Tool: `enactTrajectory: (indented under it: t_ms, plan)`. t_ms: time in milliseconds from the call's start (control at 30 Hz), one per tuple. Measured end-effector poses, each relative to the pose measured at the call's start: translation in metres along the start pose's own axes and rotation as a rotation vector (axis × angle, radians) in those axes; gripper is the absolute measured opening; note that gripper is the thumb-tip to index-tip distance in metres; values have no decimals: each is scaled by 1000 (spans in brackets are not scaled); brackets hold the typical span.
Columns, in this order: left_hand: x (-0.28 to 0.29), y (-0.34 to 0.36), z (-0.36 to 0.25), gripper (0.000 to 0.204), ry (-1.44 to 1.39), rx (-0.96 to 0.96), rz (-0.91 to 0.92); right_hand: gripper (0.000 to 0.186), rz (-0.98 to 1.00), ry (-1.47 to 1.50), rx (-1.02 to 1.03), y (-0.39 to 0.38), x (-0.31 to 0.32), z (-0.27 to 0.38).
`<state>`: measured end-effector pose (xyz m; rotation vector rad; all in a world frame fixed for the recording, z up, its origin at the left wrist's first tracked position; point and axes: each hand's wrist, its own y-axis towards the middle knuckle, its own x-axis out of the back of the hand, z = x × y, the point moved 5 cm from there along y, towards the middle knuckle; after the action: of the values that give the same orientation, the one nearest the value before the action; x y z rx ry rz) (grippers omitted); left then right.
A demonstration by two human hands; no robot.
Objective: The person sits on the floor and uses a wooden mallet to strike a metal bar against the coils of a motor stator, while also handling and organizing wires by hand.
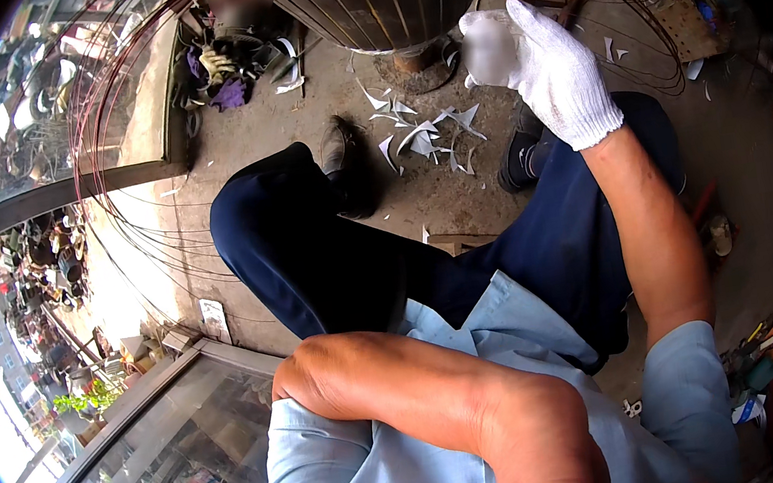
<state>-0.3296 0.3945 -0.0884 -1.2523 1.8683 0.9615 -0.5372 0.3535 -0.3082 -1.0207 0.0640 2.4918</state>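
Note:
My right hand, in a white knitted glove, is raised beyond my right knee. It is beside the lower part of a dark, tapered, ribbed drum. Its thumb stands out from the other fingers; a blurred patch covers part of the fingers and palm, and no held thing can be made out. My bare left forearm crosses my chest to the right. Below its bend my left hand is blurred and runs off the lower edge, with its fingers out of sight. White curved scraps lie on the floor between my shoes.
Thin reddish wires loop along the left, beside a glass-paned frame. A second glass panel stands at lower left. Dark and purple cloths lie near the drum. Loose tools are heaped at right. A wooden block shows between my legs.

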Motion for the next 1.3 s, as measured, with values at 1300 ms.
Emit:
enactTrajectory:
  t_ms: [1300]
  plan:
    - [178,9,78,22,2149,-600,-166,26,-173,-1183,218,-2,10,-28]
